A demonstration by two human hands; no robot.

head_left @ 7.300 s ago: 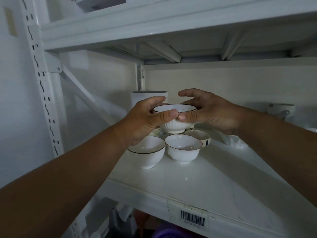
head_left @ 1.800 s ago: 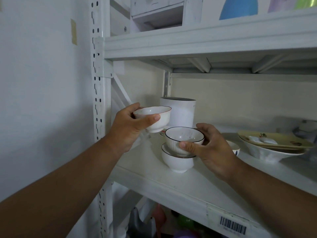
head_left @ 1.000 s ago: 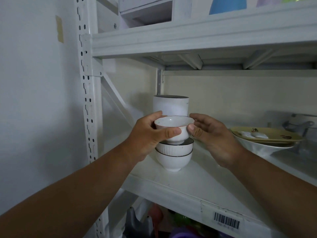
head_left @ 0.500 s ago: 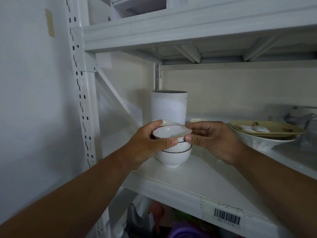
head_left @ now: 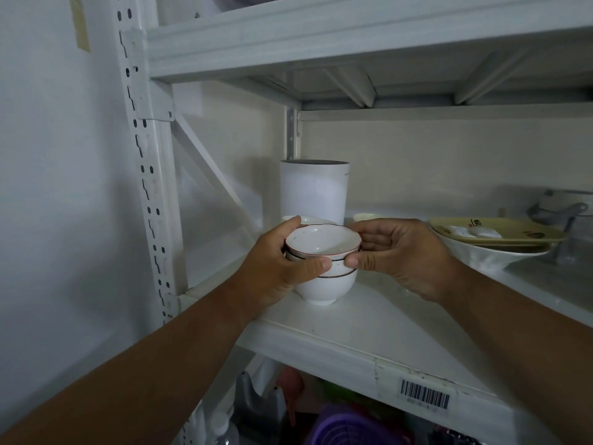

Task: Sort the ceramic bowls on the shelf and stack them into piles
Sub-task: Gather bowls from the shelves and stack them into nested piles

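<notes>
A pile of three small white bowls (head_left: 324, 285) stands near the front left of the white shelf (head_left: 369, 326). The top bowl (head_left: 322, 240) has a wavy red rim and sits nested in the two dark-rimmed bowls below. My left hand (head_left: 276, 268) grips the pile from the left, thumb across the front and fingers round the back rim. From the right, my right hand (head_left: 401, 255) pinches the top bowls between thumb and fingers. Two more small bowls, one (head_left: 308, 220) behind the pile and one (head_left: 365, 217) further right, peek out at the back.
A tall white cylinder (head_left: 314, 191) stands behind the pile. A yellow plate (head_left: 494, 232) rests on a large white bowl (head_left: 487, 256) at the right, with a metal-handled pot (head_left: 564, 207) behind. The upright post (head_left: 144, 155) and diagonal brace (head_left: 208, 168) close the left side.
The red-rimmed bowl has come down from above the pile and now sits nested on top. Both hands stayed on it.
</notes>
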